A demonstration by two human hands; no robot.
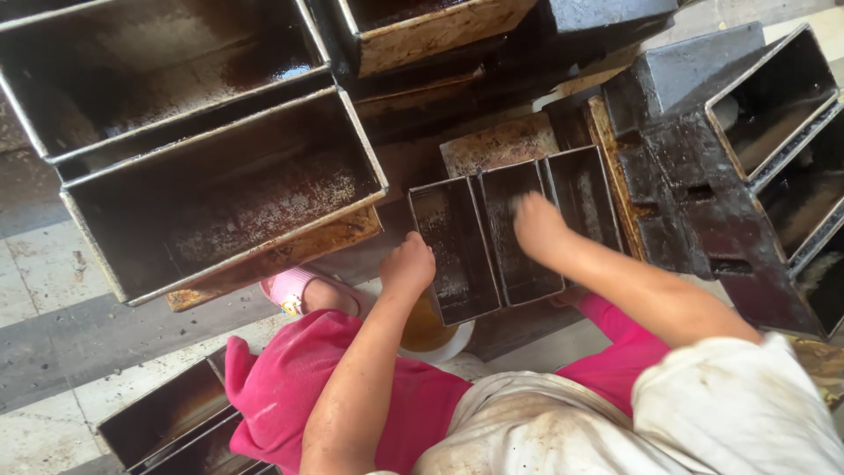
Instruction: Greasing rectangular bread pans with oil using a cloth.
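**Hands on the triple tin**

Nearest you, your lap is covered by pink cloth (290,396) and a stained white garment (703,413). At the near left, dark tins (167,413) sit stacked on the tiled floor (53,281). A pink sandal (294,288) shows just beyond your left knee, and a white bowl (435,334) of amber oil sits between your arms, partly under the near end of the triple tin.

Your left hand (407,266) is curled into a loose fist at the near left corner of the triple tin (514,233); whether it actually clamps the rim you cannot tell. Your right hand (538,224) is blurred and presses down inside the middle compartment, fingers bent; whether it holds anything cannot be seen. The hands are apart, one compartment between them.

The triple tin lies straight ahead, three narrow greasy compartments side by side, tilted up toward you.

Farther left, two large tins (220,193) stand on their sides, open mouths facing you, one above the other. Farther right, a black strap of tins (756,149) lies at an angle. At the far middle, another rusty tin (422,31) rests against the pile.
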